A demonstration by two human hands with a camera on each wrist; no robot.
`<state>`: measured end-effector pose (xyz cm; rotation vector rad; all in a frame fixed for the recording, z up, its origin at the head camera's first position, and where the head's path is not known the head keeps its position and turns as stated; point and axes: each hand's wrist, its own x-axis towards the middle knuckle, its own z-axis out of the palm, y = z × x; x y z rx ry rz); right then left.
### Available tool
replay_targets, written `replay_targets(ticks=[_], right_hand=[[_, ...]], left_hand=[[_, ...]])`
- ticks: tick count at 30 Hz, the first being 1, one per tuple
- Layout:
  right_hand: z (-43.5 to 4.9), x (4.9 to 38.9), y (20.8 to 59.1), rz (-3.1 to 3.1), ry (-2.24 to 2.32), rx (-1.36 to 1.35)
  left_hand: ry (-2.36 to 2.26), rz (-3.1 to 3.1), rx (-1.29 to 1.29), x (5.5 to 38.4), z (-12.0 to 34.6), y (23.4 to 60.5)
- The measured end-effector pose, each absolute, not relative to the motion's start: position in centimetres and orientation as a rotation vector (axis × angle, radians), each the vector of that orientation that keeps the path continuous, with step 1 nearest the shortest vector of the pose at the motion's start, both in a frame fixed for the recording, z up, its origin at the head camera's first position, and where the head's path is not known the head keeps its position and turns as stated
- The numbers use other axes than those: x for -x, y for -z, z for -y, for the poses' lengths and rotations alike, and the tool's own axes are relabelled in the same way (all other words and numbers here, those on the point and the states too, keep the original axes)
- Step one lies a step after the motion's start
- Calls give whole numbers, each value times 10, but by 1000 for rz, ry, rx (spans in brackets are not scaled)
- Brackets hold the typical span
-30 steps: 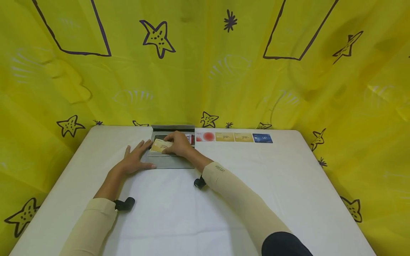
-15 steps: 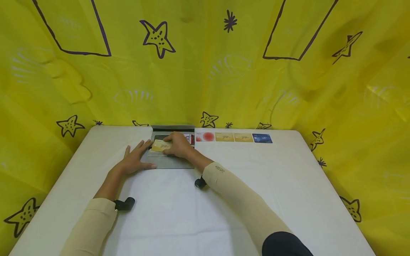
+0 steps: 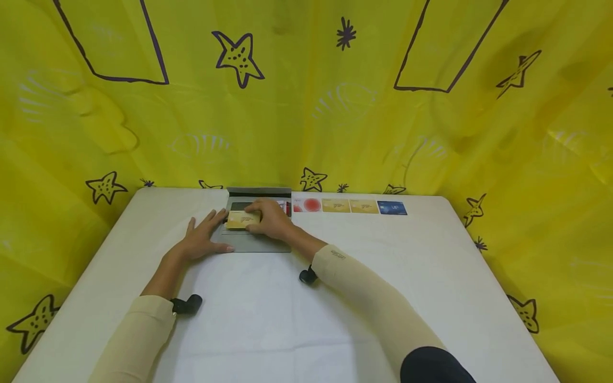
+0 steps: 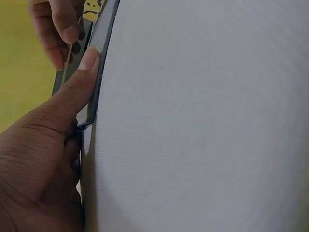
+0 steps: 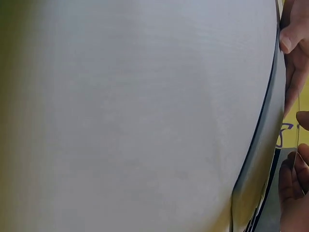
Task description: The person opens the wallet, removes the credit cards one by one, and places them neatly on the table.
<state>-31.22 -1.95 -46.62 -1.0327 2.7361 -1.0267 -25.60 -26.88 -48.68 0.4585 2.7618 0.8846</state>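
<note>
Head view, centre-left: wallet [image 3: 263,243] containing red card [image 3: 289,208] is touched by outspread left hand [image 3: 202,238], gold card [image 3: 238,219] pinched by right hand [image 3: 271,218].

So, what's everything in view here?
Held card: one, gold, over wallet
Wallet: one, grey, near table's far edge
Tucked card: at least one, partly red, in wallet
Circle card: one, white and red, beside wallet
Loose cards: two, gold, next along
Blue card: one, blue, row's end
Table: one, white, beneath cards
Backdrop: one, yellow, around table
Drawings: many, dark, on backdrop
Wrist devices: two, black, at wrists
Sleeves: two, beige, on forearms
Cloth patch: one, black, right arm
Left hand: one, at wallet's left edge
Right hand: one, pinching held card
</note>
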Motion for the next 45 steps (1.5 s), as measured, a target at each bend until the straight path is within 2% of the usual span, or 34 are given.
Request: replay_targets(ticks=[23,45], right_hand=[[-14,295,471,-2622,1426,882],[-38,294,477,-2635,1419,882]], left_hand=[[-880,-2773,-460,255,267,488],[-879,-2786,-460,254,266,487]])
